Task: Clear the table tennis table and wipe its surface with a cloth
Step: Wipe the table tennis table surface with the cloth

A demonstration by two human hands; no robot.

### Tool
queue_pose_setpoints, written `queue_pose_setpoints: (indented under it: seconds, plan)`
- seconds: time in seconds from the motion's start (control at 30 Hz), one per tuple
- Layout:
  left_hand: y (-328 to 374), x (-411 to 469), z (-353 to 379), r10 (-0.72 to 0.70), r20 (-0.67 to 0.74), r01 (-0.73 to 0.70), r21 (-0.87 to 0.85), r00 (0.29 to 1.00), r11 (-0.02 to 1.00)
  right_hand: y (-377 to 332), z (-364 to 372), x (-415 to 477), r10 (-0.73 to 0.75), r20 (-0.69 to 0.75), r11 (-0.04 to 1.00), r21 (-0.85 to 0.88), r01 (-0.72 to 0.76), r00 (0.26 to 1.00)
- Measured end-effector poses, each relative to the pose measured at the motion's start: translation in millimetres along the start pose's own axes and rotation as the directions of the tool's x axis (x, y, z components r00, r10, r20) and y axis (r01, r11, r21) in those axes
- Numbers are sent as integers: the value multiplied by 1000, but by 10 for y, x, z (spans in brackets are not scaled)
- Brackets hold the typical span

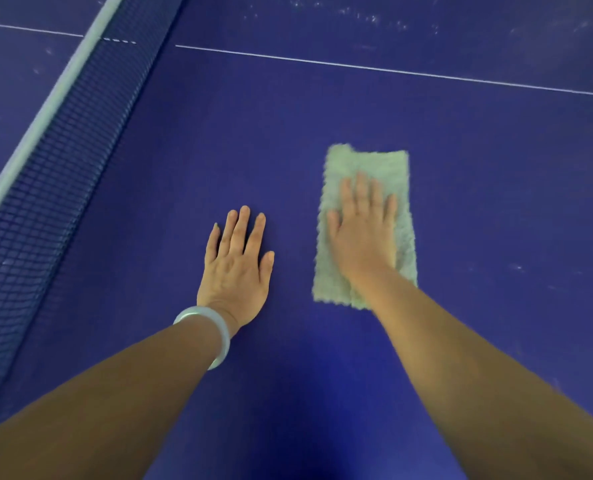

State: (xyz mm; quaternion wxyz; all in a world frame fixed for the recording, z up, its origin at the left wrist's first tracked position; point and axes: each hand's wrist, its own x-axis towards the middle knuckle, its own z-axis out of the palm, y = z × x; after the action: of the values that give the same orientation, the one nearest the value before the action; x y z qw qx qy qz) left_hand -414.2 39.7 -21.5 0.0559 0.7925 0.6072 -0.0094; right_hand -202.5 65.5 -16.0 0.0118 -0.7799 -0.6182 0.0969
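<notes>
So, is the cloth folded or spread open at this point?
Folded. The cloth lies flat as a narrow strip under the right hand, with offset layered edges showing at its near and far ends.

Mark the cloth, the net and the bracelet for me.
cloth (367, 164): head view, bare far end.
net (70, 161): head view, middle of mesh.
bracelet (223, 341): head view, outer band.

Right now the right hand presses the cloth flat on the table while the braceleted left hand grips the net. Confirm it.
Wrong on the left hand: in the head view it lies flat on the bare table, fingers straight, apart from the net. The right hand does press the cloth flat, and the bracelet is on the left wrist.
</notes>
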Motion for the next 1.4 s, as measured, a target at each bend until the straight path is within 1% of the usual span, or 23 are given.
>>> queue_pose_setpoints:
  seconds: [0.1,0.17,0.2,0.27,0.37,0.43,0.47,0.53,0.6,0.63,0.67,0.7,0.73,0.8,0.83,0.87,0.97,1.03,1.1,1.17,1.2,1.3,1.4]
  plan:
    - [-2,-1,-16,-4,1,4,-22,1000,1000,64,93,-775,-352,36,933,-63,353,935]
    - [5,-10,-16,-6,-2,6,-23,1000,1000,368,64,-846,-400,70,912,-73,404,914]
    - [9,-9,-10,-9,-6,9,-23,1000,1000,527,42,-734,-356,50,928,-93,360,933]
    - [10,-5,-6,-11,-8,11,-26,1000,1000,726,-36,-362,-139,15,986,-94,140,990]
    - [8,-4,4,-13,-14,12,-22,1000,1000,603,-90,80,197,-11,980,0,-197,980]
    - [11,-11,-12,-16,-12,16,-25,1000,1000,297,-47,-33,228,-30,973,45,-227,973]
    - [13,-11,-24,-16,-12,15,-26,1000,1000,149,19,-226,160,-43,986,42,-158,986]
    - [11,-8,-30,-16,-6,16,-33,1000,999,-47,120,-824,-89,-29,996,-7,89,996]
    - [9,-7,-31,-16,3,17,-49,1000,999,33,158,-1262,-319,38,946,-44,321,947]
    - [12,-10,-28,-16,4,17,-53,1000,998,181,151,-1264,-375,52,925,-53,377,926]
    - [13,-10,-24,-16,4,16,-53,1000,998,354,142,-1174,-355,27,932,-76,356,935]
    - [13,-11,-22,-14,3,14,-51,1000,999,512,117,-1038,-257,4,962,-92,256,966]
    - [14,-12,-21,-13,-1,13,-48,1000,999,634,75,-885,-94,-17,993,-78,92,995]
    - [11,-8,-20,-8,-15,7,-44,1000,999,669,34,-731,236,-30,972,-8,-236,971]
    - [6,-5,-22,-6,-17,5,-45,1000,999,539,52,-755,301,-46,954,8,-301,953]
    - [2,-5,-23,-4,-15,4,-48,1000,999,362,92,-824,297,-55,955,12,-296,953]
    - [-11,-10,-20,3,-8,-4,-66,1000,998,-35,195,-1059,163,-25,987,1,-163,986]
    - [-35,-3,-45,10,-1,-10,-122,1000,993,-57,187,-1063,174,-17,985,12,-173,985]
    - [-65,-9,-106,8,1,-7,-271,1000,962,-29,167,-1044,182,-17,983,21,-181,983]
    - [-89,-121,-181,-32,-15,21,-454,999,891,-38,177,-1042,159,-23,987,8,-159,987]
    - [-93,-239,-205,-55,-28,34,-486,998,873,-48,182,-1045,154,-28,988,-4,-154,988]
    - [-114,-758,-175,-71,-12,63,-344,997,937,-44,184,-1030,157,-45,987,-15,-158,987]
    - [-263,-1129,-23,-47,29,51,-154,998,987,-86,176,-995,229,-29,973,-19,-229,973]
